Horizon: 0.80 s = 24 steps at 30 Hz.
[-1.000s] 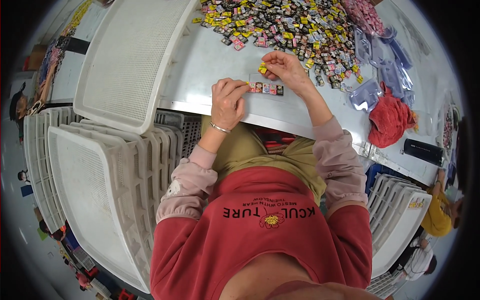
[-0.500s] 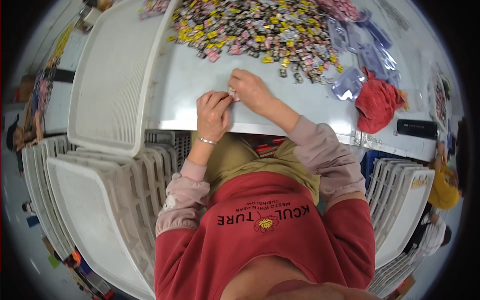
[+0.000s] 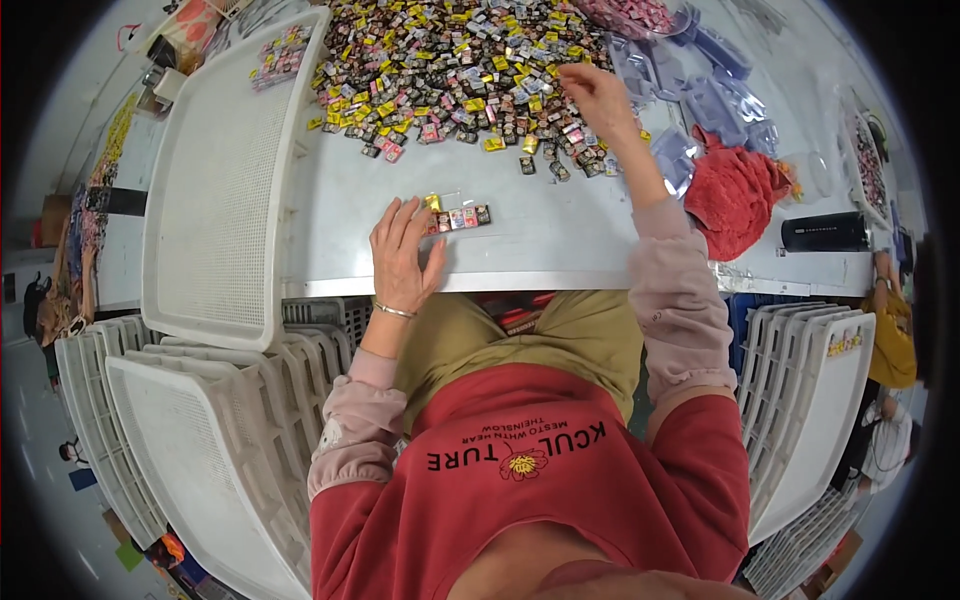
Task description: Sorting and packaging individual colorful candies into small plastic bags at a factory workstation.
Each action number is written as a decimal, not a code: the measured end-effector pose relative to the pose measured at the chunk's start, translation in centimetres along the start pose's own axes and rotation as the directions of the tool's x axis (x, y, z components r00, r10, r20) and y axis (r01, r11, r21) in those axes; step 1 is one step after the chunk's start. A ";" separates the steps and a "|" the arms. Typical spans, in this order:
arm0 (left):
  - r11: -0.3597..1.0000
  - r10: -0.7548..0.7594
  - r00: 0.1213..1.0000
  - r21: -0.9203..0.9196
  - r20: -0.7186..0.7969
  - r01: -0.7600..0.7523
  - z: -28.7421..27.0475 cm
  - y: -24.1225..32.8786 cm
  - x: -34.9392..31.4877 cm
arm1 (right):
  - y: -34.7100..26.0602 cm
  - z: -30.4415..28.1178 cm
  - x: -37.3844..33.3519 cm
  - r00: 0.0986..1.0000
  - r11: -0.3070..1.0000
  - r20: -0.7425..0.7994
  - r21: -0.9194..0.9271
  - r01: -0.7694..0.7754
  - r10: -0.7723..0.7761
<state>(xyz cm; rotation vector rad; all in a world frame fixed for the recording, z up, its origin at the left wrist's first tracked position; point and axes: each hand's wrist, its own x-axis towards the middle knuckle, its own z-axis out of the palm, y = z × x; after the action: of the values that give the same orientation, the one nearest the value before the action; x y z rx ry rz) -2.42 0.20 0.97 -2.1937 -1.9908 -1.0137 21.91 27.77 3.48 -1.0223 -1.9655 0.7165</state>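
My left hand (image 3: 402, 258) rests near the table's front edge with its fingers stretched and its thumb apart. Its fingertips are at the left end of a short row of small block-shaped pieces (image 3: 458, 219), pink, dark and white. A yellow piece (image 3: 433, 202) lies just behind the row, beside something clear and thin. Out to the far right, my right hand (image 3: 605, 108) reaches into the right side of a wide pile of similar small pieces (image 3: 450, 75). Its fingers are bent together among the pieces; whatever they pinch is too small to make out.
A white tray (image 3: 210, 200) with a few pieces at its far end stands left of the pile. Clear bluish plastic trays (image 3: 715, 105), a red cloth (image 3: 735, 195) and a black cylinder (image 3: 825, 233) lie on the right. Stacked white trays (image 3: 190, 430) flank me.
My right hand has left my left hand and moved far right to the pile. My left hand has opened and moved slightly left, and the row of pieces now shows beside it.
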 end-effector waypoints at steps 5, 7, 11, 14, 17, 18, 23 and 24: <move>0.994 -0.103 0.986 -0.040 -0.134 0.098 0.3 -0.5 -0.3 | -0.6 3.6 1.5 0.908 0.810 0.284 -0.423 0.406 -0.307; 0.985 -0.162 0.962 -0.098 -0.217 0.144 0.3 -0.7 -0.4 | -0.7 3.7 1.4 0.907 0.818 0.326 -0.419 0.393 -0.268; 0.970 -0.212 0.943 -0.171 -0.256 0.171 0.8 -1.2 -0.1 | 0.2 2.9 0.5 0.925 0.816 0.210 -0.437 0.378 -0.316; 0.971 -0.188 0.952 -0.192 -0.242 0.143 0.2 -1.2 -0.3 | -5.1 2.8 -1.5 0.979 0.979 0.030 -0.029 0.203 -0.202; 0.977 -0.140 0.961 -0.193 -0.240 0.094 0.3 -1.1 0.0 | -7.7 5.7 -5.3 0.931 0.972 0.307 0.184 0.145 -0.197; 0.979 -0.144 0.968 -0.172 -0.204 0.109 0.2 -0.9 0.0 | -8.3 6.7 -6.3 0.929 0.972 0.313 0.186 0.142 -0.196; 0.977 -0.188 0.976 -0.120 -0.113 0.174 -0.1 -0.5 0.1 | -9.7 9.7 -8.4 0.868 0.969 0.430 0.138 0.207 -0.247; 0.976 -0.197 0.977 -0.107 -0.078 0.188 -0.1 -0.5 0.0 | -9.7 10.2 -8.6 0.858 0.969 0.451 0.135 0.207 -0.246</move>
<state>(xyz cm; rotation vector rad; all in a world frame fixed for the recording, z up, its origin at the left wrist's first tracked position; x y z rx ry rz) -2.86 0.30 0.86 -1.9899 -2.1915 -1.2344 12.59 14.28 2.15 -0.5819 -2.3944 0.9659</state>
